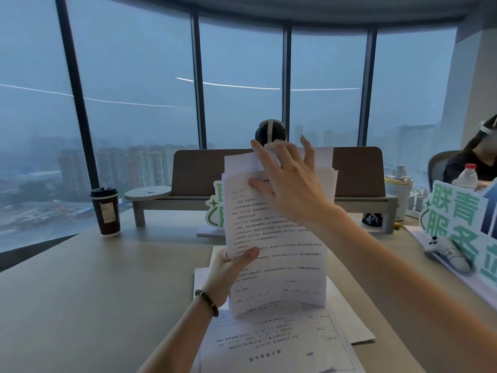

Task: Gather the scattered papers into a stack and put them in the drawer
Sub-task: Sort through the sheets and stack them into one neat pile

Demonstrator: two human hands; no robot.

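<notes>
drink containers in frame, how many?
3. Lidded coffee cup stands on the desk at left; clear water bottle with red cap far right; pale tumbler just left of that bottle. Others may be hidden behind the signs.

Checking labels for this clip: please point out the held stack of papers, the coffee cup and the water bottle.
held stack of papers (277,238): head view, middle of the printed front sheet.
coffee cup (109,214): head view, label on the dark side wall.
water bottle (467,176): head view, clear shoulder below the red cap.

I sit in a high-rise office: floor-to-ceiling glass windows over city towers, a pale desk, a brown partition screen.
</notes>
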